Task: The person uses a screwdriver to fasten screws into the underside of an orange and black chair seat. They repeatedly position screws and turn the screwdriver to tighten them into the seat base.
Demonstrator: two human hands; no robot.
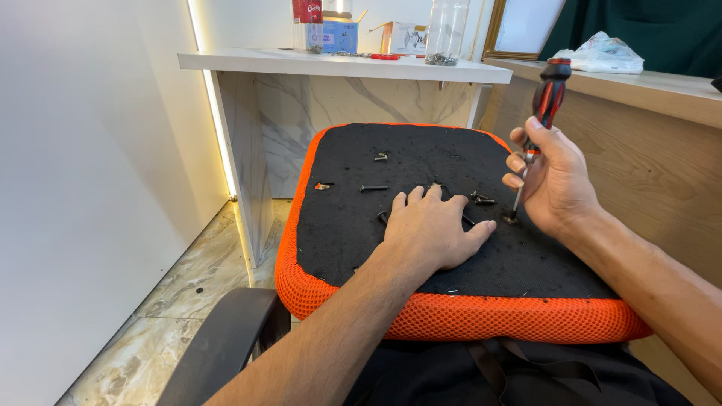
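Red-handled screwdriver (543, 113) upright in right hand (553, 184) fingers.

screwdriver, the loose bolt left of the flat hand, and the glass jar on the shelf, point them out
screwdriver (548, 94), head view, on its red and black handle
loose bolt (374, 188), head view, on its shaft
glass jar (447, 30), head view, on its clear wall

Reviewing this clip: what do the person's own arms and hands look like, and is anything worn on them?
Both forearms are bare to the frame edge, with no sleeves showing. The left hand and right hand are ungloved, with no rings, watch or bands visible. Fingernails are short and plain.
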